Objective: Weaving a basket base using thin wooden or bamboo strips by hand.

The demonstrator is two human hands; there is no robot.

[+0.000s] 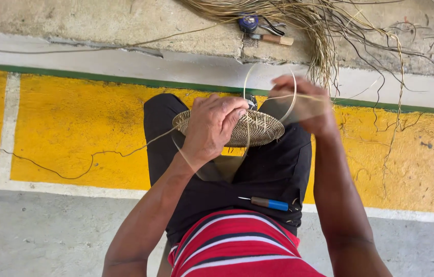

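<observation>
I see the left hand [210, 125] lying palm-down over the near-left part of a round woven disc [237, 128], fingers curled over its rim and gripping it. The disc rests on the person's lap, on black trousers [273, 169], and extends to the right from under the left hand.

The right hand [304, 105] is raised just right of the disc and slightly beyond it. It is motion-blurred, so I cannot tell for certain how the fingers are set; they appear pressed together on a thin pale fibre strand [293, 95]. This strand arcs in a loop between the right hand and the disc's far edge. A second long strand trails from under the left hand out to the left across the yellow painted floor [73, 128].

Below both hands, nearer the body, a small tool with a blue-and-brown handle [271, 203] and a thin metal tip lies on the lap (touching neither hand). A red striped shirt [237, 251] fills the bottom edge.

Beyond the right hand, a bundle of loose dry fibres [319, 31] hangs over a concrete ledge [99, 23]. Left of that bundle on the ledge lie a wooden-handled tool [276, 39] and a small dark blue object [248, 22], well apart from both hands.
</observation>
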